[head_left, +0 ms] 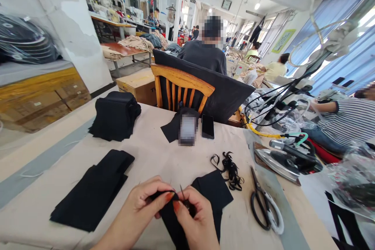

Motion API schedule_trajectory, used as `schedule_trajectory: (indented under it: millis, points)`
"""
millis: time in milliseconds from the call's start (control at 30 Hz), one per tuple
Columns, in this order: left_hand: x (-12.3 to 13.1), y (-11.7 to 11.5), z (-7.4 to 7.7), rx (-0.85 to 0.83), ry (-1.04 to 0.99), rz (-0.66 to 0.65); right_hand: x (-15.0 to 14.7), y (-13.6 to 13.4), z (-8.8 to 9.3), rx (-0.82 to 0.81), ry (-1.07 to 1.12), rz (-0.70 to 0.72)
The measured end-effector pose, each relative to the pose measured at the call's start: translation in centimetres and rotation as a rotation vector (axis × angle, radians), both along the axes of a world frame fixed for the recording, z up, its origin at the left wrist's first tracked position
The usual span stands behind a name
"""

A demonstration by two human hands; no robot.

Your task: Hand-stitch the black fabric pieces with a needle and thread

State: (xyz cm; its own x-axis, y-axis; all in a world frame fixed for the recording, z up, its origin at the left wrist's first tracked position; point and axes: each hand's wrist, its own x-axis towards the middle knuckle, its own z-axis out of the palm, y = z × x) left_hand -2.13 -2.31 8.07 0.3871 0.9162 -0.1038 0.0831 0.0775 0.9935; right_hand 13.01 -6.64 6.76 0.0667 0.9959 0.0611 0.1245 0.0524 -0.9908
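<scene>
my left hand (145, 199) and right hand (195, 215) are pinching black cloth (172, 224), grip closed (a thin spike (181, 190) is poking up beside the right).

Blue curtains (336, 11) hang right, a patchy white wall (84, 43) left.

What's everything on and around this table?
table cover: 1, beige, front
held cloth: 1, black, front centre
pointed tool: 1, dark, front centre
cloth stacks: 2, black, left
other cloth: uncounted, black, right of centre
scissors: 1, black and whitish, right
strip heap: 1, black, left of scissors
iron: 1, silver and black, right
phone: 1, black, far side
blurred item: 1, grey, beside phone
chair: 1, brown, beyond cover
cartons: several, brown, left
people: several, varied clothing, background
left hand: 1, orange nail, on cloth
right hand: 1, orange nail, on cloth
</scene>
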Motion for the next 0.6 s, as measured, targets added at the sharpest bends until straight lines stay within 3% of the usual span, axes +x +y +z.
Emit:
schedule_trajectory:
  millis: [200,300,467,600]
  points:
    - [-0.1,-0.4,-0.7,-0.031,-0.054,0.026,0.5,-0.4,-0.6,0.09,-0.152,0.02]
    - [-0.2,-0.7,-0.5,-0.005,-0.034,0.054,1.0,-0.3,0.4,0.189,-0.25,0.016]
    - [-0.2,-1.0,0.1,0.02,-0.038,0.096,2.5,-0.2,3.0,0.467,-0.617,-0.039]
    - [-0.1,-1.1,0.1,0.049,-0.052,0.101,2.9,-0.2,3.5,0.511,-0.765,-0.028]
